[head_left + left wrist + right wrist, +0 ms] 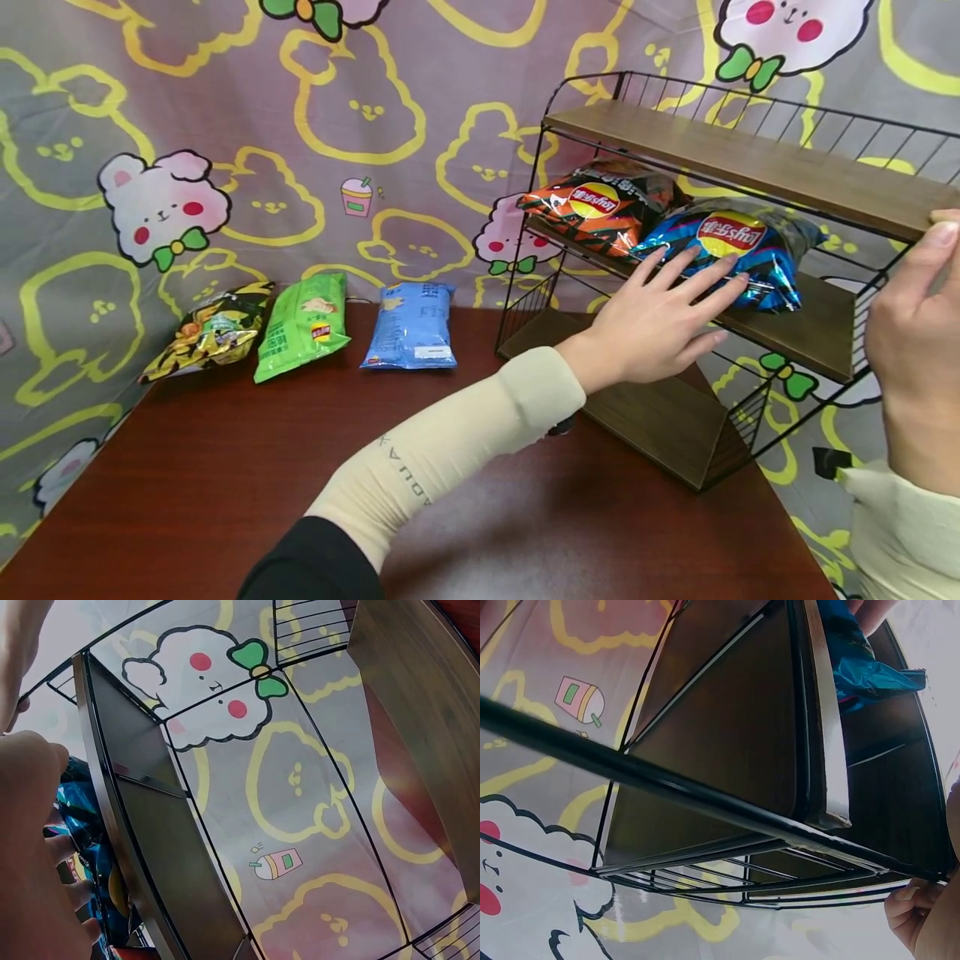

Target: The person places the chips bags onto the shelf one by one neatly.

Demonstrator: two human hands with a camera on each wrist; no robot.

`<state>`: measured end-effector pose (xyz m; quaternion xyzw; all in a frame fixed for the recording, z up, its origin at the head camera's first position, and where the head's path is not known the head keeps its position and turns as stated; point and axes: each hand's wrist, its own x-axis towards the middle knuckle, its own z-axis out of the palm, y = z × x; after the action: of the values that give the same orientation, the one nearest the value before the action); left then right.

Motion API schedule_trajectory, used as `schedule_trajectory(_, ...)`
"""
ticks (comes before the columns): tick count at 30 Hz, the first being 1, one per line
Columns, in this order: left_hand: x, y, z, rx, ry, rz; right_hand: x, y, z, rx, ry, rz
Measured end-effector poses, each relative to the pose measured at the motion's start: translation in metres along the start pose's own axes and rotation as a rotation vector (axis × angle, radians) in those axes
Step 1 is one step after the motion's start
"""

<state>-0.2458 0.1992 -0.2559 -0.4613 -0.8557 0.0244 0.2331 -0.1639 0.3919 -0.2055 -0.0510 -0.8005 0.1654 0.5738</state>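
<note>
Two bags (742,232) share a rack (720,157) on the table (247,467) before cartoon-print fabric (232,92).

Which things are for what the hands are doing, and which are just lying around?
Part of the job:
shiny blue bag, touched by the left hand
rack, held by the right hand
orange bag, probably, on the same shelf

Maybe just lying around, on the table:
green bag
light-blue bag
black-and-gold bag
</note>
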Motion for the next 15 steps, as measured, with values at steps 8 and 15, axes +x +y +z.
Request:
schedule_trajectory(8, -0.004, -0.008, -0.003, -0.099, -0.025, 0.037, -0.002, 0.006, 0.002, 0.01, 0.002, 0.001)
schedule_trajectory(15, -0.02, -0.024, -0.01, -0.218, 0.078, 0.067, -0.003, 0.007, 0.001, 0.017, 0.028, -0.016)
